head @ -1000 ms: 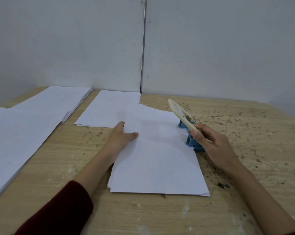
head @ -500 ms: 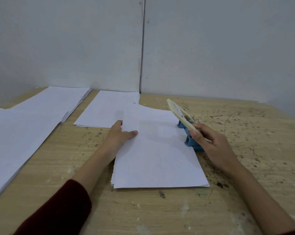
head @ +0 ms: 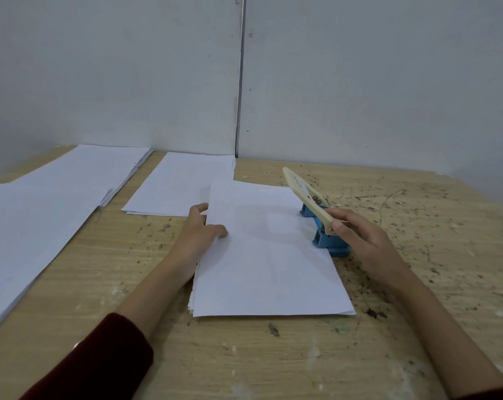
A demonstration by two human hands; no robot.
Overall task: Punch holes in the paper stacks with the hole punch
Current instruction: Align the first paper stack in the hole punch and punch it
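Note:
A white paper stack [head: 267, 255] lies in the middle of the wooden table, its right edge pushed into the blue hole punch [head: 328, 243]. The punch's cream lever [head: 305, 194] stands raised, pointing up and to the left. My right hand [head: 365, 243] grips the near end of that lever. My left hand [head: 199, 229] holds the stack's left edge, thumb on top of the sheets and fingers at the edge.
Another paper stack [head: 181, 186] lies behind my left hand near the wall. Two larger stacks [head: 42, 215] cover the table's left side. The table [head: 417, 226] to the right of the punch is scratched and speckled. A grey wall stands close behind.
The stack has turned and shifted away from me, its near edge now squarer to the table front. My left hand moved slightly with it; the right hand stays on the raised lever.

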